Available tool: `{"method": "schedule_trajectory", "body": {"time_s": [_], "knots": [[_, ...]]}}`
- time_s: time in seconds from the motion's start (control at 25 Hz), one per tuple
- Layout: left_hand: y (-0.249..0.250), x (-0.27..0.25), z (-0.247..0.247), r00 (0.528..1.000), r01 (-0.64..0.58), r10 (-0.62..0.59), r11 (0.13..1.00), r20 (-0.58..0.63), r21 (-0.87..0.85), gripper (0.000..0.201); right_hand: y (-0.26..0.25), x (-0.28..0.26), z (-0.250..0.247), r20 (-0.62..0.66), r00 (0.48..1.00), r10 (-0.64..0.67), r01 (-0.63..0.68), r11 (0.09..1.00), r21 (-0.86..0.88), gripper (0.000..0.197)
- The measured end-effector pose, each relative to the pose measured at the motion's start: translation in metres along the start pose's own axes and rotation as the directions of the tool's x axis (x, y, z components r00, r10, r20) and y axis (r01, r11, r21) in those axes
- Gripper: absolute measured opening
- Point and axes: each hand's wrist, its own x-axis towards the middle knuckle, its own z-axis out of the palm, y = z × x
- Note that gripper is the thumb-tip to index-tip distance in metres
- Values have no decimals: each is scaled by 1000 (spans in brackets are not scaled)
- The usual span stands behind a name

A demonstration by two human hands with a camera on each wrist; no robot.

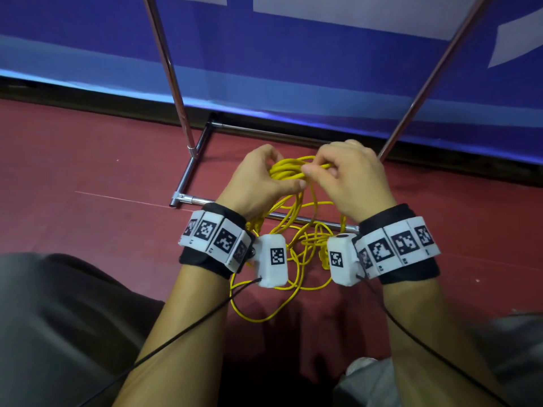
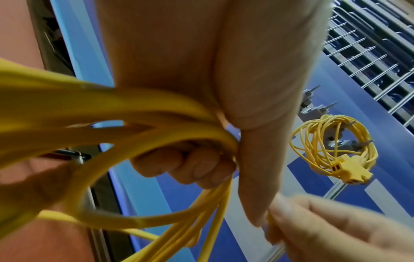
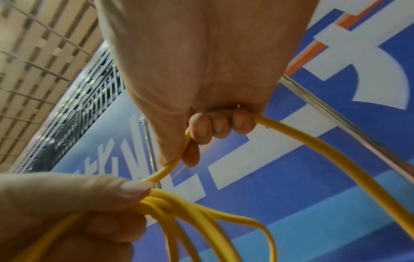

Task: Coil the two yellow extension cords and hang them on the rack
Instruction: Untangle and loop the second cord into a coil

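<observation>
Two cords: one thin yellow extension cord (image 2: 333, 147) coiled on rack; second yellow cord (image 1: 289, 171) half-coiled, tail on red floor (image 1: 88, 177)
left hand (image 1: 258, 179): clamped on loops
right hand (image 1: 349, 177): pinching strand
handling: light, floppy, tangle-prone; grip bundle crossing

- The left hand (image 1: 258, 177) is gripping several loops of the yellow cord (image 1: 286, 170).
- The right hand (image 1: 349, 177) is pinching one strand.
- The loose cord is lying on the red floor (image 1: 88, 177).
</observation>
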Motion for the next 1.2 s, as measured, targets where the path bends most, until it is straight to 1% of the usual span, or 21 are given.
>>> {"method": "schedule_trajectory", "body": {"time_s": [0.08, 0.12, 0.16, 0.2, 0.28, 0.32, 0.36, 0.44, 0.48, 0.56, 0.64, 0.72, 0.76, 0.8, 0.84, 0.92, 1.0, 1.08, 1.16, 1.2], "knots": [[2, -2, 7, 999, -34, 34, 999, -14, -7, 48, -15, -1, 8, 6, 1000, -18, 18, 998, 57, 26], [4, -3, 8, 998, -52, 52, 999, -32, -10, 43, -16, -3, 13, 6, 1000, 16, -16, 994, 110, 29], [6, -3, 8, 996, -70, 68, 997, -53, -30, 37, -14, -6, 14, 18, 997, 76, -78, 987, 137, 35], [7, -2, 4, 994, -81, 76, 995, -77, -61, 34, -6, -8, 15, 43, 987, 153, -157, 980, 119, 43], [7, 0, -9, 990, -83, 69, 990, -123, -116, 36, 16, -14, 12, 128, 946, 299, -306, 951, 37, 53], [6, 1, -15, 989, -79, 62, 989, -137, -124, 37, 27, -17, 11, 153, 928, 339, -351, 935, 60, 53], [4, 1, -20, 989, -70, 52, 990, -141, -121, 37, 33, -20, 11, 148, 926, 348, -367, 920, 136, 51], [-2, 1, -25, 991, -35, 24, 996, -129, -86, 38, 35, -22, 12, 50, 948, 315, -314, 899, 306, 42], [-4, 1, -25, 993, -17, 9, 997, -119, -73, 39, 32, -20, 11, 1, 955, 297, -277, 888, 367, 35], [-5, 0, -22, 994, 6, -11, 999, -107, -49, 43, 22, -14, 9, -43, 964, 264, -218, 870, 442, 21], [-2, -1, -17, 997, 15, -18, 999, -76, -41, 48, 11, -9, 5, -59, 984, 167, -128, 900, 417, 16], [0, -3, -11, 1000, 1, -2, 998, -26, -56, 55, -2, -7, 8, -61, 997, 56, -31, 934, 355, 18], [0, -3, -8, 1000, -7, 6, 999, -16, -49, 55, -8, -7, 12, -49, 998, 32, -13, 937, 348, 19], [0, -3, -6, 999, -19, 18, 999, -29, -34, 52, -12, -8, 16, -27, 999, 35, -23, 935, 353, 22], [-1, -2, -4, 998, -31, 30, 999, -57, -21, 47, -13, -8, 19, 0, 998, 56, -53, 941, 334, 28], [1, 0, -4, 993, -36, 31, 998, -112, -46, 39, -3, -10, 20, 37, 990, 134, -139, 969, 202, 46], [1, 1, -6, 989, -53, 41, 995, -145, -79, 39, 17, -13, 19, 82, 974, 213, -221, 969, 108, 59], [1, -1, -7, 982, -63, 49, 995, -180, -74, 39, 35, -20, 23, 133, 947, 292, -305, 948, 90, 69], [0, -1, -12, 968, -71, 49, 994, -245, -81, 40, 43, -27, 27, 123, 930, 345, -361, 922, 141, 68], [0, 0, -18, 962, -78, 57, 995, -267, -67, 39, 43, -28, 27, 78, 929, 362, -370, 909, 191, 61]]}}
